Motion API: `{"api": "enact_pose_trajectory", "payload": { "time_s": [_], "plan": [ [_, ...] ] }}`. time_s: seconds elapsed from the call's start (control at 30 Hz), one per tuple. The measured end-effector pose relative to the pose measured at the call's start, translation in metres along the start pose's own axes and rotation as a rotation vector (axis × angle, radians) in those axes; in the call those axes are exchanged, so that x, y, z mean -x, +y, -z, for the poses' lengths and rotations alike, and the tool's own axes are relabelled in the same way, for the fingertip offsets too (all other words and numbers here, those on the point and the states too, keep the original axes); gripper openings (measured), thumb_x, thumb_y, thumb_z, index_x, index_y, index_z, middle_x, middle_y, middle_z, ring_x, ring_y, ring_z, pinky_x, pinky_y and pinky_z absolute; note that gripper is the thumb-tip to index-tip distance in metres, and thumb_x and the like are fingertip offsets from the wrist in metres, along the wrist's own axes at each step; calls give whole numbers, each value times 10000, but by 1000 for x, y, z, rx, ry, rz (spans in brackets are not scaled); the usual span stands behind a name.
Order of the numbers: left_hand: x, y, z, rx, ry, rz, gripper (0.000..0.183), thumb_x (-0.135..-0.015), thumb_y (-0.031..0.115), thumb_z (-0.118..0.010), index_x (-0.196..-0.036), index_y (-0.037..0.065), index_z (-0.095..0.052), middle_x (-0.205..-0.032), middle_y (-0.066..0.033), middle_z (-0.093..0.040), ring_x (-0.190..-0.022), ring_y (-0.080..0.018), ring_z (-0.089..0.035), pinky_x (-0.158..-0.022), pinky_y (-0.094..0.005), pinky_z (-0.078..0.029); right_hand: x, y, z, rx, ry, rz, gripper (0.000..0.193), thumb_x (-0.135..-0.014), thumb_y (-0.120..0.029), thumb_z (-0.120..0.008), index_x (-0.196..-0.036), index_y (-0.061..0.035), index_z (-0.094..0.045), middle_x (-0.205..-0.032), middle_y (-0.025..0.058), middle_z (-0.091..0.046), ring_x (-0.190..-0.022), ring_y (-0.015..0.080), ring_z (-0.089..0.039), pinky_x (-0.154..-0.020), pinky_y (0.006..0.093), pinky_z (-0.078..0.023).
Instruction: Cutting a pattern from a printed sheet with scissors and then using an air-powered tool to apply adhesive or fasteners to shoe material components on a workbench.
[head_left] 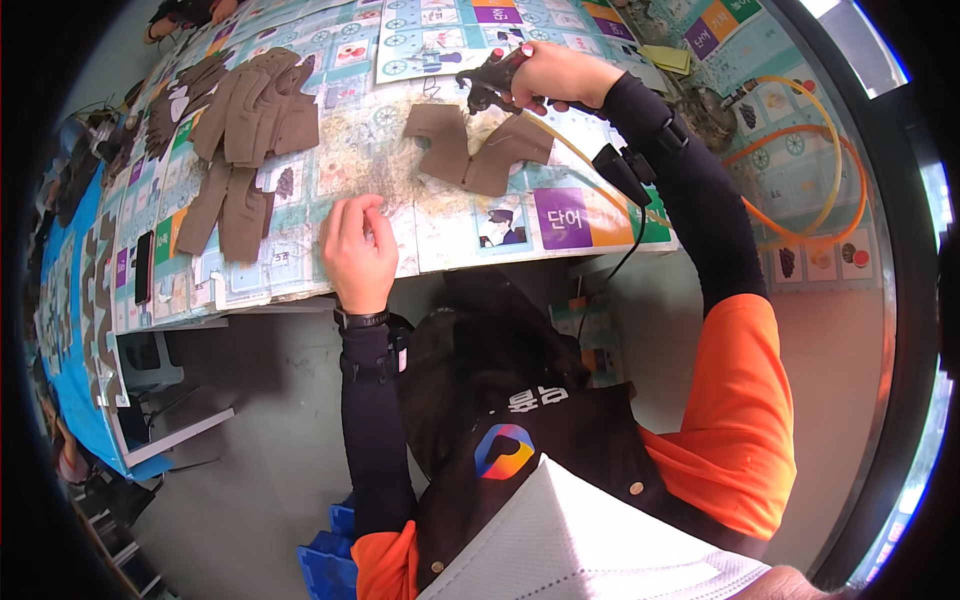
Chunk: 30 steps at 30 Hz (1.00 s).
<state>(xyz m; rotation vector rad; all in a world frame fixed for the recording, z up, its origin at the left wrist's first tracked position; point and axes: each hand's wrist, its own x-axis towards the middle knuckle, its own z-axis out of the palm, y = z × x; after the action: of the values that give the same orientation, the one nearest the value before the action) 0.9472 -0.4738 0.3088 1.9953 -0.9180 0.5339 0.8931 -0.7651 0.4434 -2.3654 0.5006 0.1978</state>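
My right hand is wrapped round the handle of a dark spray gun with a red part on top, raised over the table. The nozzle end faces left, above the brown cut pieces. Just below it, two curved flat brown pieces lie side by side, forming a wide V. My left hand rests at the table's near edge, left of these pieces. Its fingers are loosely curled in, with nothing visible in them. Left of it lie overlapping stacks of similar brown pieces.
The table is covered with printed sheets stained with residue. Yellow and orange hoses loop at the right, near a grimy round container. A phone lies at the left edge. Another person's hands show at the far left.
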Motion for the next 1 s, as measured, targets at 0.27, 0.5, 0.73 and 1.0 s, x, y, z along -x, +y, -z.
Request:
{"api": "enact_pose_trajectory", "payload": {
  "time_s": [0.27,0.5,0.73,1.0],
  "plan": [
    [-1,3,-2,38,8,35,116,-826,-6,-563,-889,53,-639,-779,-79,-577,-677,-267,-564,-650,-383,-448,-3,5,-4,-26,102,48,160,-645,-163,-596,-631,-4,-607,-546,65,-565,-408,152,-442,-395,309,-351],
    [0,2,-1,23,11,28,121,-826,-11,-563,-892,57,-638,-783,-76,-581,-669,-260,-566,-643,-379,-450,0,4,-3,-15,42,29,201,-698,-108,-607,-828,30,-672,-586,49,-551,-436,106,-433,-395,266,-311],
    [-1,4,-2,31,5,45,116,-836,4,-564,-895,69,-640,-788,-66,-588,-668,-250,-571,-645,-371,-457,6,5,-5,-26,30,48,180,-692,-98,-601,-800,32,-664,-572,51,-547,-431,109,-438,-397,267,-318],
    [1,2,-3,25,24,17,102,-865,15,-563,-919,43,-644,-795,-80,-586,-641,-222,-573,-591,-331,-463,19,1,-7,-6,33,47,110,-639,-85,-603,-667,20,-623,-574,55,-555,-422,127,-452,-393,280,-332]
  ]
}}
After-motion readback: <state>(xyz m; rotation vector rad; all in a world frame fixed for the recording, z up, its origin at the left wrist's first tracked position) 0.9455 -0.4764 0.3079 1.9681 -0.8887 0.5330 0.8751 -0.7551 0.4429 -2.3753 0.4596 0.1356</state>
